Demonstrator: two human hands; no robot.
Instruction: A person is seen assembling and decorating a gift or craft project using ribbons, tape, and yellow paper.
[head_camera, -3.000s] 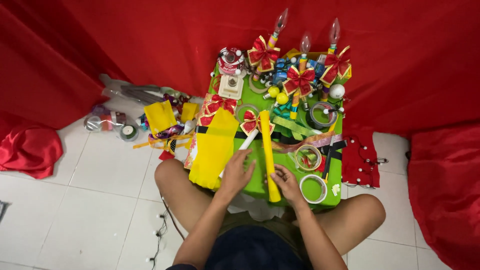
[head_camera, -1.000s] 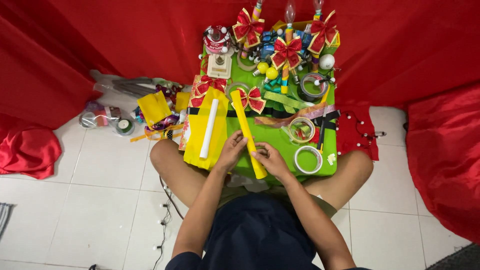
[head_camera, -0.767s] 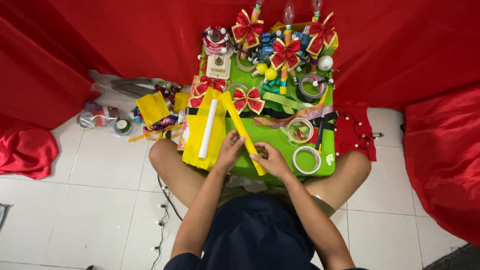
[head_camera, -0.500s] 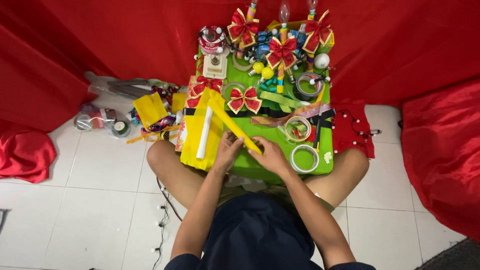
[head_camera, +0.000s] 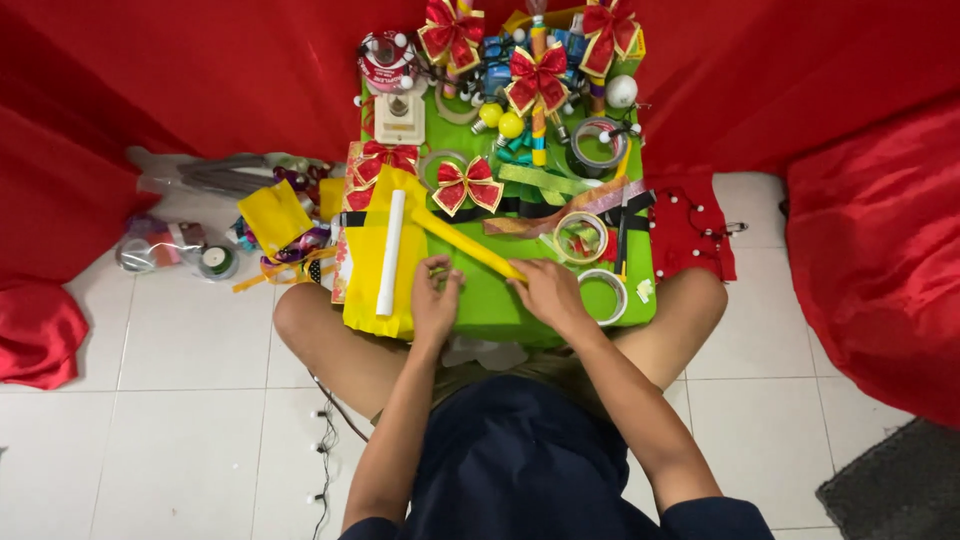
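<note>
The person sat cross-legged on the white tiled floor behind a low green desk.

**Hands**
- The left hand rested on the near part of the desk, just beside the right edge of the yellow sheet. Its fingers were curled; whether its grip enclosed anything could not be told.
- The right hand lay at the near end of the yellow strip, with its grip closed on that end.

**Position of the worked item**
- The yellow strip ran diagonally across the desk, from the right hand up and to the left, toward the top of the yellow sheet.
- A white tube lay lengthwise on the yellow sheet, at the left side of the desk.

**Surrounding items**
- Two tape rolls lay to the right of the right hand, near the desk's right edge.
- A red bow with gold trim lay beyond the strip, near the middle of the desk. More red bows stood upright on sticks at the far edge.
- Loose green and patterned ribbons lay between the bow and the tape rolls.
- On the floor to the left lay yellow paper scraps and a green spool.
- Red cloth hung behind the desk.
</note>
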